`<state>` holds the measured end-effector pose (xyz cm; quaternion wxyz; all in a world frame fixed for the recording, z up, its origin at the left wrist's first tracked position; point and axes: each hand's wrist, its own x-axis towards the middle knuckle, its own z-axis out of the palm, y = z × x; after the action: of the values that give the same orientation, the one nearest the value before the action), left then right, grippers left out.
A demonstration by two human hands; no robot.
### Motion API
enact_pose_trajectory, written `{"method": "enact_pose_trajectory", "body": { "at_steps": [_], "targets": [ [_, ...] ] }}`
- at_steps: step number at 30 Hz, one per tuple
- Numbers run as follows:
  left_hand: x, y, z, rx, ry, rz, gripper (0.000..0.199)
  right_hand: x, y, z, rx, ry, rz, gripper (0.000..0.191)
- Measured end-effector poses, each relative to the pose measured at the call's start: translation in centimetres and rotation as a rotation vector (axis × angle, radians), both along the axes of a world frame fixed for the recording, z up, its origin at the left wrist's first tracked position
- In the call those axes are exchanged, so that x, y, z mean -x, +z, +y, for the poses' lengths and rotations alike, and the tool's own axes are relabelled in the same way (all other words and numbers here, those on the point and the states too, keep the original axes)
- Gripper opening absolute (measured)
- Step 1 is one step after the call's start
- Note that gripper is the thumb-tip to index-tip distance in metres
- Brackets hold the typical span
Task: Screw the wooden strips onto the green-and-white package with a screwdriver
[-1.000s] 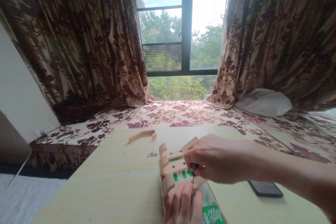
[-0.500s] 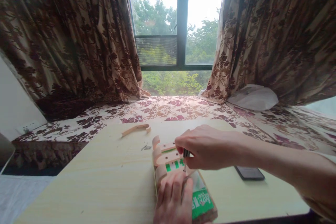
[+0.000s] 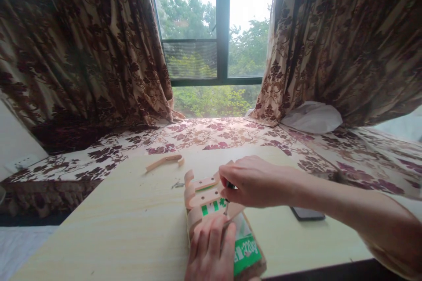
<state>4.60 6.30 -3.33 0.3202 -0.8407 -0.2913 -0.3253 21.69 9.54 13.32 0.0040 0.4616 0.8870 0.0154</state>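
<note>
My right hand (image 3: pixel 250 182) is closed round a screwdriver (image 3: pixel 227 207), whose dark handle shows in part between the fingers. Its metal shaft points down to the wooden hook (image 3: pixel 196 216) nearest me. My left hand (image 3: pixel 211 248) presses that hook down with bent fingers close together, the thumb along its right side. Underneath is a green and white printed package (image 3: pixel 247 252), thick like a block. Two more curved wooden hooks, a middle one (image 3: pixel 208 196) and a far one (image 3: pixel 207 181), lie across it with dark screws or holes in them.
On the pale wooden table (image 3: pixel 115 228) lie a loose curved wooden hook (image 3: pixel 165 162) and a small heap of screws (image 3: pixel 178 185). A dark phone (image 3: pixel 308 214) rests beyond my right forearm. Behind are a flower-patterned covered ledge (image 3: pixel 214 134) and a white plastic bag (image 3: pixel 313 117).
The whole view has shifted slightly, so everything sits a little further left. Both hands keep their places on the screwdriver and the hook; the right wrist has turned slightly.
</note>
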Motion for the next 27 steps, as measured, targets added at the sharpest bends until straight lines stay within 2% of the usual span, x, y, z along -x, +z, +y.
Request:
{"method": "enact_pose_trajectory", "body": {
  "at_steps": [5,8,13,16,20,22,25,27],
  "targets": [
    [-0.3,1.0,-0.5,0.021,-0.005,-0.071,0.061,0.0,1.2,-0.3,0.049,0.145,-0.041,0.019],
    [-0.7,0.3,-0.5,0.059,-0.015,-0.083,0.064,0.0,1.1,-0.2,0.058,0.182,-0.041,0.015],
    [-2.5,-2.0,-0.4,0.050,-0.008,-0.407,0.061,0.1,0.0,0.0,0.046,0.128,-0.003,0.015],
    [-2.7,-2.4,-0.3,0.046,-0.018,-0.411,0.062,0.2,-0.2,0.0,0.003,0.038,0.000,0.020],
    [-2.2,-2.4,-0.1,0.043,-0.026,-0.357,0.062,0.3,0.9,-0.3,0.026,0.004,-0.068,0.020],
    [-2.1,-2.5,0.0,0.033,-0.028,-0.335,0.051,0.2,1.6,-0.5,0.064,0.054,-0.069,0.016],
    [-2.9,-2.8,0.2,-0.022,0.020,-0.441,0.017,0.0,1.8,-0.5,0.098,0.168,-0.028,0.016],
    [-3.5,-3.0,0.4,-0.057,0.057,-0.555,0.018,-0.1,1.4,-0.4,0.109,0.219,-0.005,0.016]
  ]
}}
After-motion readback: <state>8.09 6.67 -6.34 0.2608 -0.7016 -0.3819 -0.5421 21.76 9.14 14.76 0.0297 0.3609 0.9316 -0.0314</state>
